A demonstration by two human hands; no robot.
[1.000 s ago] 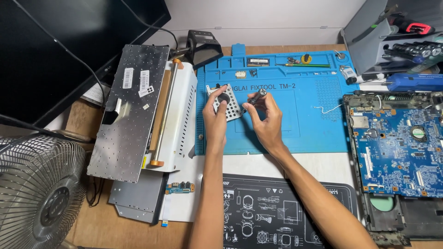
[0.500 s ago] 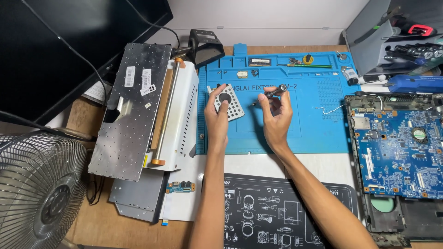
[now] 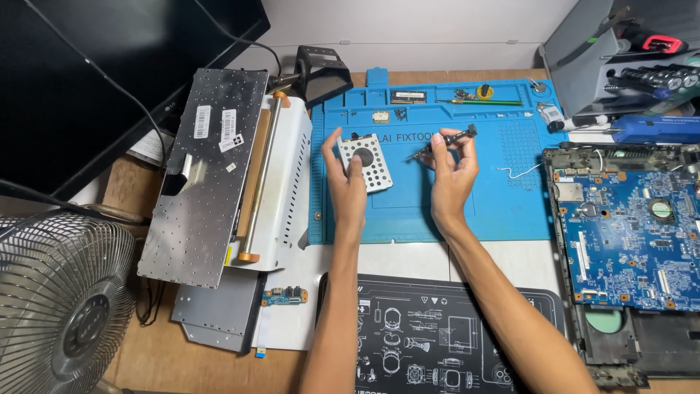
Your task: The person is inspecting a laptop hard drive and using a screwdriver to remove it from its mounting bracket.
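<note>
Your left hand point(image 3: 348, 179) grips the perforated bracket point(image 3: 365, 161) over the blue mat point(image 3: 503, 197). Your right hand point(image 3: 452, 171) pinches a screwdriver point(image 3: 442, 141) just right of the bracket.

- A work mat point(image 3: 437, 211) lies mid-desk, both hands over it.
- The left hand point(image 3: 348, 182) holds a perforated plate point(image 3: 366, 162); right of it, the right hand point(image 3: 452, 171) holds a screwdriver point(image 3: 445, 141).
- A keyboard point(image 3: 208, 171) lies left of the mat, a fan point(image 3: 62, 306) nearer.
- A circuit board point(image 3: 627, 226) lies right.
</note>
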